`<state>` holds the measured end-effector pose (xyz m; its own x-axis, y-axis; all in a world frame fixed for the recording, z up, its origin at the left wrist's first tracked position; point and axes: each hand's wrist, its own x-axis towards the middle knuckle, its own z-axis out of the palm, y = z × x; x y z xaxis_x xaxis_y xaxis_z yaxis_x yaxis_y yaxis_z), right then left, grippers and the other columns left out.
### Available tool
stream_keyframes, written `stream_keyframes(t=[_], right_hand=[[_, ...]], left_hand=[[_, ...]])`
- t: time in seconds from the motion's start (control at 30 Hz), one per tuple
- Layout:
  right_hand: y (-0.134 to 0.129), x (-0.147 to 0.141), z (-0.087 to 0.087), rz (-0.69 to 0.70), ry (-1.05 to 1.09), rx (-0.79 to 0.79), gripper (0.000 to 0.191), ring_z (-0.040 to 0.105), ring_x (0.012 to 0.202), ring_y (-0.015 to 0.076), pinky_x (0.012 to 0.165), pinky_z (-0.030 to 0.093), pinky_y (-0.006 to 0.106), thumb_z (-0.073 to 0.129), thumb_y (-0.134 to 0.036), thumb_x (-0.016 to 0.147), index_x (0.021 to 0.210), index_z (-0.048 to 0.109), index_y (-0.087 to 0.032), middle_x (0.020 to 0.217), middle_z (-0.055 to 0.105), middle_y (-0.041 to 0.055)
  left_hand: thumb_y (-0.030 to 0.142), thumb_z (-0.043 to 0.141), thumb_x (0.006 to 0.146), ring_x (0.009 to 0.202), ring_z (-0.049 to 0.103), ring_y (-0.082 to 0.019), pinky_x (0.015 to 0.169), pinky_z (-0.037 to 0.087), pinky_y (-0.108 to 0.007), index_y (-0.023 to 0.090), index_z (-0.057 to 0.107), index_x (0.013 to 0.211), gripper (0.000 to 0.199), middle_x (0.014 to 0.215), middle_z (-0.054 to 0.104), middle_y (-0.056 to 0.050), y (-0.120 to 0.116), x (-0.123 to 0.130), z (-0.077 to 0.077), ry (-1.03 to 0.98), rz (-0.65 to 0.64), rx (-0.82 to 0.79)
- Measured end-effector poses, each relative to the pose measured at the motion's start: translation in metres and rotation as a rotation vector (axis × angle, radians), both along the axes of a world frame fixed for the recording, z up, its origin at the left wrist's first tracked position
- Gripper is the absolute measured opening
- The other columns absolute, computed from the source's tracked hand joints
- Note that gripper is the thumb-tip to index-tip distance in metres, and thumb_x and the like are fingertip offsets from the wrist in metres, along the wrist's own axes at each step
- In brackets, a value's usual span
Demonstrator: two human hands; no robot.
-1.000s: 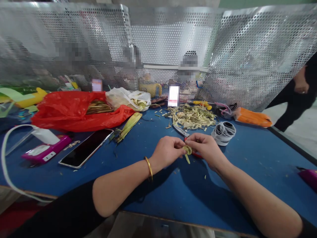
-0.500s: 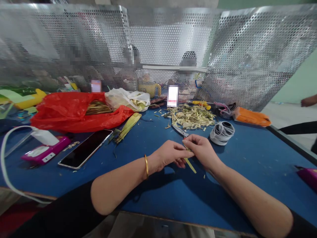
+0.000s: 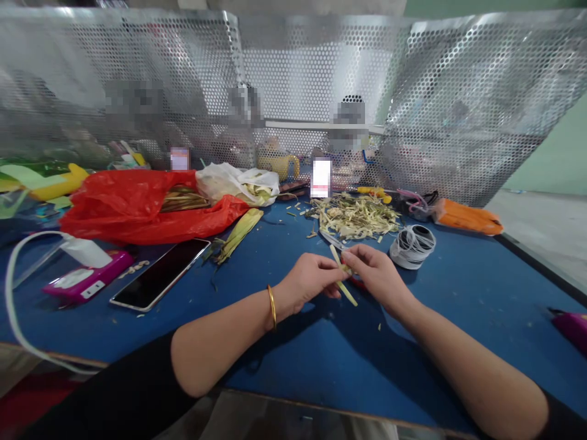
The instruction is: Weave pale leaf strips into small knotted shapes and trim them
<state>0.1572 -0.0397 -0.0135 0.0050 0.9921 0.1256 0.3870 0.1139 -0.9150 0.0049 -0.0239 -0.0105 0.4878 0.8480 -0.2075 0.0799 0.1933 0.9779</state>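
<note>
Over the blue tabletop, my left hand (image 3: 314,276) pinches a narrow pale-green strip of dried leaf (image 3: 349,295) between thumb and fingers. One end of it points up and away, the other down towards me. My right hand (image 3: 378,273) meets the left at the strip's middle, fingers closed on it there; the exact grip is partly hidden. Beneath the hands lie scissors (image 3: 331,239), blades pointing away, with a bit of red handle showing. A pile of cut leaf scraps (image 3: 358,217) spreads just beyond. To the right of the right hand stands a spool of white thread (image 3: 413,246).
At left are a red plastic bag (image 3: 119,208) with dried stalks, a white bag (image 3: 238,180), a leaf bundle (image 3: 241,235), a phone (image 3: 160,275) and a purple power strip (image 3: 87,278) with a cable. A perforated metal screen (image 3: 312,73) stands behind; an orange packet (image 3: 468,217) lies right.
The strip's upper end now sticks out above my fingers, where earlier mainly the lower end showed. My hands have shifted slightly, exposing the red scissor handle. A person's hand at far right has left view.
</note>
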Motion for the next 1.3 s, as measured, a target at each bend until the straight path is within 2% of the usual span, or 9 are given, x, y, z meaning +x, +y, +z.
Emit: stream_keyframes(t=[0.2,0.43,0.63,0.8,0.9,0.97,1.07,1.17,1.3], right_hand=[[0.002,0.006,-0.001,0.005,-0.161,0.026,0.029,0.039,0.048,0.0095,0.047,0.031,0.023,0.058,-0.042,0.079,0.063,0.056,-0.018,0.052,0.051,-0.004],[0.002,0.008,0.002,0.057,-0.046,-0.042,0.023,0.046,0.05,0.011,0.048,0.034,0.023,0.062,-0.041,0.074,0.071,0.06,-0.018,0.056,0.058,-0.0021],[0.004,0.012,0.003,-0.043,-0.216,0.124,0.018,0.051,0.056,0.0133,0.055,0.038,0.025,0.059,-0.033,0.076,0.066,0.058,-0.019,0.058,0.06,-0.0009],[0.005,0.015,0.001,-0.104,-0.397,0.182,0.015,0.05,0.055,0.0131,0.054,0.036,0.024,0.057,-0.027,0.079,0.066,0.057,-0.019,0.058,0.058,-0.0017],[0.0,0.013,0.007,-0.114,-0.582,0.367,0.014,0.055,0.067,0.0159,0.061,0.038,0.027,0.053,-0.023,0.084,0.074,0.061,-0.019,0.073,0.063,0.0024],[-0.007,0.009,0.013,-0.034,-0.743,0.604,0.015,0.056,0.079,0.0184,0.07,0.039,0.03,0.049,-0.021,0.088,0.084,0.064,-0.019,0.085,0.063,0.0058],[-0.016,0.0,0.017,0.234,-1.034,0.892,0.019,0.052,0.075,0.0176,0.077,0.036,0.034,0.045,-0.018,0.092,0.088,0.064,-0.018,0.081,0.061,0.0051],[-0.02,-0.008,0.014,0.39,-1.258,0.986,0.02,0.049,0.073,0.0179,0.078,0.036,0.036,0.043,-0.015,0.092,0.09,0.062,-0.016,0.079,0.059,0.005],[-0.019,-0.015,0.007,0.424,-1.379,0.998,0.02,0.049,0.076,0.0204,0.074,0.036,0.038,0.042,-0.012,0.091,0.089,0.061,-0.015,0.08,0.057,0.0062]], left_hand=[[0.022,0.068,0.071,0.046,0.056,-0.009,0.051,0.049,-0.022,0.014,0.062,0.061,0.015,0.049,0.055,0.002,0.009,-0.002,0.001,-0.001,0.052,-0.039],[0.022,0.068,0.072,0.047,0.057,-0.01,0.051,0.048,-0.022,0.013,0.063,0.063,0.014,0.049,0.057,0.001,0.011,-0.004,0.0,0.012,0.057,-0.067],[0.027,0.073,0.068,0.045,0.054,-0.008,0.05,0.043,-0.019,0.013,0.063,0.059,0.019,0.05,0.059,0.0,0.013,-0.006,0.002,0.035,0.017,-0.06],[0.032,0.077,0.062,0.045,0.055,-0.009,0.051,0.044,-0.022,0.013,0.061,0.057,0.026,0.051,0.059,0.0,0.013,-0.005,0.001,0.023,0.013,-0.101],[0.032,0.077,0.061,0.049,0.058,-0.011,0.055,0.047,-0.024,0.012,0.063,0.06,0.025,0.055,0.061,-0.001,0.014,-0.006,-0.001,-0.008,0.049,-0.15],[0.032,0.076,0.06,0.052,0.06,-0.012,0.058,0.048,-0.026,0.013,0.063,0.062,0.024,0.058,0.063,-0.002,0.014,-0.006,-0.002,-0.04,0.068,-0.182],[0.03,0.075,0.059,0.05,0.056,-0.01,0.057,0.046,-0.024,0.013,0.062,0.059,0.021,0.055,0.06,0.001,0.012,-0.005,-0.003,-0.099,0.092,-0.196],[0.025,0.075,0.057,0.047,0.05,-0.007,0.052,0.039,-0.02,0.013,0.061,0.057,0.018,0.052,0.056,0.003,0.01,-0.002,-0.004,-0.138,0.127,-0.217],[0.025,0.076,0.054,0.048,0.049,-0.007,0.048,0.033,-0.019,0.013,0.063,0.059,0.019,0.053,0.057,0.002,0.009,0.0,-0.005,-0.157,0.166,-0.262]])
